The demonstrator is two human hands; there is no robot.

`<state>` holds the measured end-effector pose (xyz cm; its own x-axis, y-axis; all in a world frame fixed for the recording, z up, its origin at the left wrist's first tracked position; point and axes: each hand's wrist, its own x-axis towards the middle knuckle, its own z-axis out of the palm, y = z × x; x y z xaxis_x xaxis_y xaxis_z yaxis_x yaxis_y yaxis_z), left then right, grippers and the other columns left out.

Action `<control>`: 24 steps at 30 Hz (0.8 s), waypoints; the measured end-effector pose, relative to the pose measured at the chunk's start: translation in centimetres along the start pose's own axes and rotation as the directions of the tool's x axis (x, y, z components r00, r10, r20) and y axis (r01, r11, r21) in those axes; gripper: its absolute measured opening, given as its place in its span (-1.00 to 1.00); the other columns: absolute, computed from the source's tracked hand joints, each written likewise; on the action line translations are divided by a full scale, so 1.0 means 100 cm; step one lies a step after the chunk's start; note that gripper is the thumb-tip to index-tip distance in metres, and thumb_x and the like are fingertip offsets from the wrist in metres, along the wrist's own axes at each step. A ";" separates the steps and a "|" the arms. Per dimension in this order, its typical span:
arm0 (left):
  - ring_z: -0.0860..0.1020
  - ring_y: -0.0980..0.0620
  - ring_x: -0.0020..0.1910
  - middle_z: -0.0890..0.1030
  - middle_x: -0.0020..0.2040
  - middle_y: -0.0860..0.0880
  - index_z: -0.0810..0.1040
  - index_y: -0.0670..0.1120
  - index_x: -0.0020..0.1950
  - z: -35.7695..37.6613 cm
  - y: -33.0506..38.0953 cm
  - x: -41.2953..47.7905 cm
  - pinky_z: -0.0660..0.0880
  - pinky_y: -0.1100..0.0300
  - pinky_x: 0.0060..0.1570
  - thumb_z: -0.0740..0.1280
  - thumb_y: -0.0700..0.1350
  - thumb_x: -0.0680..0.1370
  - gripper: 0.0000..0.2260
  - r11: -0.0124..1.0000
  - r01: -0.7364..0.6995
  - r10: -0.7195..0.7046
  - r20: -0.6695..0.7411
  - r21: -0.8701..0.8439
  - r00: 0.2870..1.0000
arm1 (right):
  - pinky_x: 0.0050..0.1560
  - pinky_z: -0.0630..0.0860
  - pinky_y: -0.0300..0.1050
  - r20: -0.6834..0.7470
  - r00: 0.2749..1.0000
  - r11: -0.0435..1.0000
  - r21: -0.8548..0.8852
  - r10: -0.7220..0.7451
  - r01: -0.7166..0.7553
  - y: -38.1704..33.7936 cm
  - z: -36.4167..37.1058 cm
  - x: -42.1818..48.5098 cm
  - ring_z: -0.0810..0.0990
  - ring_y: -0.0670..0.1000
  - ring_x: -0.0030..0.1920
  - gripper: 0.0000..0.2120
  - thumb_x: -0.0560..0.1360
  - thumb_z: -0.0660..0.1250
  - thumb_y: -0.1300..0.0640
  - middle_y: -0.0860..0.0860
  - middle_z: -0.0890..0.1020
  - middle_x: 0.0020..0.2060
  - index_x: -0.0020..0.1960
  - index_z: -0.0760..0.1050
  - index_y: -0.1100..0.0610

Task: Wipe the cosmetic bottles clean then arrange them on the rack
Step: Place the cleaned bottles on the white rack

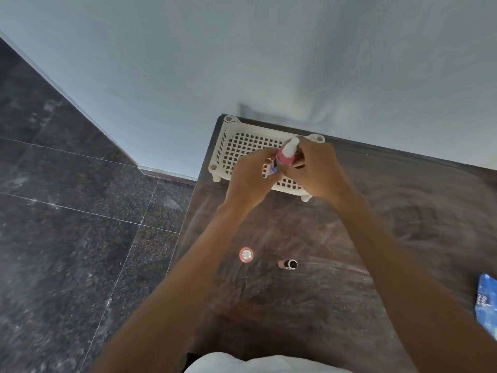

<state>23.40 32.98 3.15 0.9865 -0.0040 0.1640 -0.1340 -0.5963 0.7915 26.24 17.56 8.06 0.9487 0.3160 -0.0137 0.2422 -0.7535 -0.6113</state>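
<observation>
Both hands are up over the white rack (242, 142), which sits in the far left corner of the dark table (390, 216). The right hand (316, 172) grips the pink bottle (285, 155), white cap pointing up, just above the rack's grid. The left hand (248, 181) pinches a small item (269, 170) against the bottle's base, too blurred to name. Nearer the front edge stand a round pink bottle (246, 254) and, just beside it, a black-capped bottle (288, 264). A blue packet (487, 302) lies at the right edge.
</observation>
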 end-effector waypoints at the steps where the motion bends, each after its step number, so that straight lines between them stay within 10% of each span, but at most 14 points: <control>1: 0.65 0.11 -0.01 0.72 0.06 -0.01 0.64 -0.10 0.24 0.000 -0.008 0.009 0.60 0.11 0.12 0.53 -0.14 0.47 -0.65 1.000 -0.002 0.002 -0.002 0.010 1.000 | -0.16 0.51 -0.36 0.002 1.000 0.999 -0.031 -0.015 0.015 0.000 0.003 0.011 0.66 -0.05 -0.15 -0.69 0.39 0.52 0.07 -0.01 0.68 -0.14 0.07 0.58 0.17; 10: 0.68 0.05 0.03 0.73 0.04 -0.02 0.65 -0.07 0.22 0.009 -0.066 0.052 0.63 0.02 0.09 0.53 -0.14 0.48 -0.69 0.997 0.025 -0.027 0.025 0.074 0.999 | -0.27 0.43 -0.21 0.043 0.999 0.967 -0.253 0.000 0.010 -0.009 0.013 0.064 0.59 0.02 -0.19 -0.76 0.41 0.44 0.09 0.03 0.57 -0.14 0.08 0.62 -0.06; 24: 0.68 0.02 0.11 0.72 0.11 -0.08 0.62 -0.16 0.24 0.031 -0.087 0.065 0.60 0.06 0.21 0.54 -0.18 0.46 -0.64 0.996 0.082 -0.077 0.141 -0.029 0.987 | 0.19 0.35 -0.02 0.105 0.993 0.887 -0.461 0.061 -0.005 -0.016 0.017 0.071 0.48 0.13 0.13 -0.67 0.52 0.36 0.12 0.14 0.55 0.08 0.28 0.54 0.01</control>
<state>31.22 35.70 -4.51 0.9973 -0.0709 0.0178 -0.0552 -0.5710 0.8191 32.24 21.96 7.56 0.9349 0.3286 -0.1342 0.3036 -0.9362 -0.1773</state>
